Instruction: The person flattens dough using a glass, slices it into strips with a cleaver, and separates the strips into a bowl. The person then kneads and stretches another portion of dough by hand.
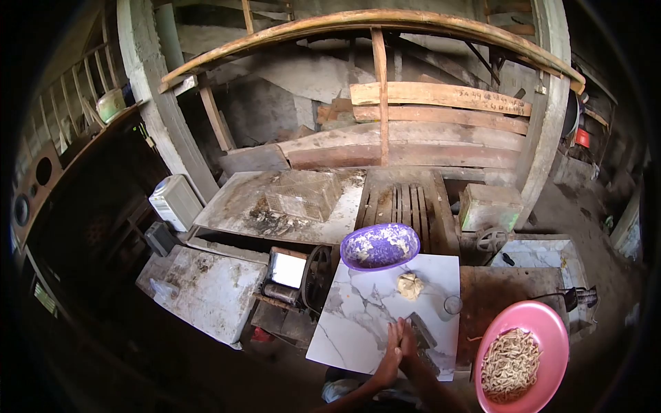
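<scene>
Over the front part of a marbled white board, my left hand and my right hand are pressed palm to palm, fingers pointing forward. Anything between the palms is hidden. Just beyond them sits a pale lump of dough, with a clear glass to its right. A dark flat object lies beside my right hand. At the board's back edge stands a purple basin with whitish residue inside.
A pink basin of dough strips stands at the right. Left of the board is a machine with a dark wheel. A wire basket rests on the back table. A handwheel stands at the back right.
</scene>
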A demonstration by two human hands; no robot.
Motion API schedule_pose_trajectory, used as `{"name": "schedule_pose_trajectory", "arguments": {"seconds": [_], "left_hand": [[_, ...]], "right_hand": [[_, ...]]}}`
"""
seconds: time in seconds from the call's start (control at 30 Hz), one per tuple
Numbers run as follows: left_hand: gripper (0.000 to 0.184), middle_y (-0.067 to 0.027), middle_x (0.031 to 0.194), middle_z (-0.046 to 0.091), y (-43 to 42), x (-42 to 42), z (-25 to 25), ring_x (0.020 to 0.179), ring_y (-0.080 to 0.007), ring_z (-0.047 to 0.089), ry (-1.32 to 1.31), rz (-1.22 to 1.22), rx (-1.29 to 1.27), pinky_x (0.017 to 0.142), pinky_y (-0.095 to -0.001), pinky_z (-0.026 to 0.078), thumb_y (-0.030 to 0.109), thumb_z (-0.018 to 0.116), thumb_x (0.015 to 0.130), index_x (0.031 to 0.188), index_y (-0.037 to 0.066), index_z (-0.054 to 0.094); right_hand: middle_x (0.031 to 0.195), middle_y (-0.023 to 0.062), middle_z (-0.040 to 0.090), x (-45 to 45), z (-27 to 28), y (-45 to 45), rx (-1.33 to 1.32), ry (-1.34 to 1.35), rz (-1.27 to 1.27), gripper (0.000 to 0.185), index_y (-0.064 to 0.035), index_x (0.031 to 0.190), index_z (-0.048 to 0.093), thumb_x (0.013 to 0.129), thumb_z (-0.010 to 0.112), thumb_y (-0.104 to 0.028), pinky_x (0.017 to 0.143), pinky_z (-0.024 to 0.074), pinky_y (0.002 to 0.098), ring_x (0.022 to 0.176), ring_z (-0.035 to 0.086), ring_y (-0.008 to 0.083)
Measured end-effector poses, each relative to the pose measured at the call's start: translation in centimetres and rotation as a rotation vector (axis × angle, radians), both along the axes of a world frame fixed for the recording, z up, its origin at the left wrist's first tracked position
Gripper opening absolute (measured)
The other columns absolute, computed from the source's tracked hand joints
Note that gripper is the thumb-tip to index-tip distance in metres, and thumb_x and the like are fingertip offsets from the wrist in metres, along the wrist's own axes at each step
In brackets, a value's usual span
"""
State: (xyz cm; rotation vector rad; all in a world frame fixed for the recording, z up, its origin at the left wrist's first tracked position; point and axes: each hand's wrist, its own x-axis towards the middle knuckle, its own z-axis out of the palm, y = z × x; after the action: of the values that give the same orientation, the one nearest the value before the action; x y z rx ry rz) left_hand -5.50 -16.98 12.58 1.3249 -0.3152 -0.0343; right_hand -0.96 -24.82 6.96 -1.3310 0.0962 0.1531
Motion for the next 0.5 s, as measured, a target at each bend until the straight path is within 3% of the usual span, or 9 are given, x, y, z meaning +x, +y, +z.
{"name": "schedule_pose_trajectory", "arguments": {"seconds": [0.07,0.17,0.2,0.27,0.33,0.37,0.4,0.43,0.5], "left_hand": [[0.079,-0.0214,0.159,-0.005,1.5,2.6,-3.6,0.148,-0.0307,-0.001,0.197,0.065,0.263,0.119,-0.0402,0.003,0.052,0.022,0.102,0.15,-0.005,-0.008],[0.076,-0.0217,0.159,0.002,2.5,2.4,-1.4,0.147,-0.0317,0.004,0.238,0.105,0.261,0.118,-0.037,0.01,0.048,0.027,0.103,0.151,-0.003,-0.003],[0.074,-0.0219,0.158,0.006,2.8,2.3,0.0,0.147,-0.0322,0.007,0.258,0.123,0.261,0.117,-0.0354,0.013,0.045,0.029,0.103,0.151,-0.003,0.0],[0.072,-0.0211,0.159,0.008,1.9,1.0,4.9,0.147,-0.0306,0.008,0.355,0.064,0.122,0.118,-0.0354,0.013,0.046,0.029,0.103,0.152,-0.001,0.004],[0.073,-0.0202,0.159,0.006,0.5,0.1,5.1,0.148,-0.0286,0.006,0.427,-0.017,-0.016,0.119,-0.0371,0.009,0.049,0.026,0.102,0.153,0.001,0.005],[0.07,-0.0196,0.159,0.01,0.4,-0.3,1.0,0.147,-0.0284,0.011,0.074,-0.011,0.189,0.118,-0.0368,0.011,0.047,0.028,0.103,0.152,0.001,0.009],[0.068,-0.0189,0.158,0.013,0.4,-0.4,0.4,0.146,-0.0283,0.015,-0.283,-0.004,0.389,0.118,-0.0364,0.014,0.044,0.029,0.103,0.152,0.001,0.012],[0.068,-0.0189,0.158,0.013,0.2,-0.4,-0.1,0.146,-0.0283,0.015,-0.283,-0.002,0.389,0.118,-0.0364,0.014,0.044,0.029,0.103,0.152,0.001,0.012],[0.061,-0.0181,0.153,0.025,-0.1,-0.5,-0.3,0.144,-0.0272,0.022,-0.017,0.064,0.135,0.116,-0.0356,0.018,0.038,0.029,0.103,0.151,0.001,0.021]], "right_hand": [[0.154,0.0141,0.027,-2.8,4.4,1.8,0.326,0.156,0.042,0.069,0.0026,0.149,0.022,0.104,0.029,-0.048,0.117,0.0197,0.0357,0.143,0.025,0.0258],[0.155,0.0134,0.025,-5.2,5.8,4.4,0.248,0.18,-0.047,0.071,0.0026,0.149,0.021,0.103,0.03,-0.05,0.117,0.0183,0.0334,0.142,0.024,0.022],[0.146,0.0154,0.04,-4.5,5.4,4.2,0.346,0.117,-0.02,0.07,0.0025,0.145,0.032,0.102,0.029,-0.053,0.112,0.0292,0.0343,0.133,0.039,0.0232],[0.14,0.016,0.046,-3.8,5.4,2.5,0.345,0.189,0.013,0.068,0.0019,0.142,0.036,0.102,0.028,-0.053,0.107,0.0349,0.036,0.126,0.045,0.0241],[0.143,0.0154,0.042,-2.5,3.5,0.5,0.259,0.234,-0.029,0.068,0.0014,0.143,0.034,0.103,0.027,-0.053,0.109,0.0311,0.0353,0.129,0.04,0.0235],[0.144,0.0151,0.04,-1.8,2.3,-0.3,0.197,0.246,-0.054,0.068,0.0011,0.144,0.033,0.103,0.026,-0.053,0.109,0.0291,0.0349,0.131,0.038,0.0232],[0.145,0.0148,0.038,-1.6,2.0,-0.7,0.164,0.239,-0.072,0.068,0.0009,0.144,0.032,0.103,0.026,-0.053,0.11,0.0272,0.0346,0.132,0.035,0.0229],[0.146,0.0146,0.036,-1.5,1.7,-0.8,0.146,0.225,-0.086,0.068,0.0006,0.145,0.031,0.103,0.025,-0.053,0.111,0.0252,0.0343,0.134,0.033,0.0226],[0.148,0.014,0.033,-2.1,1.7,-0.1,0.177,0.193,-0.097,0.069,0.0001,0.146,0.029,0.103,0.024,-0.053,0.113,0.0214,0.0336,0.137,0.028,0.022]]}}
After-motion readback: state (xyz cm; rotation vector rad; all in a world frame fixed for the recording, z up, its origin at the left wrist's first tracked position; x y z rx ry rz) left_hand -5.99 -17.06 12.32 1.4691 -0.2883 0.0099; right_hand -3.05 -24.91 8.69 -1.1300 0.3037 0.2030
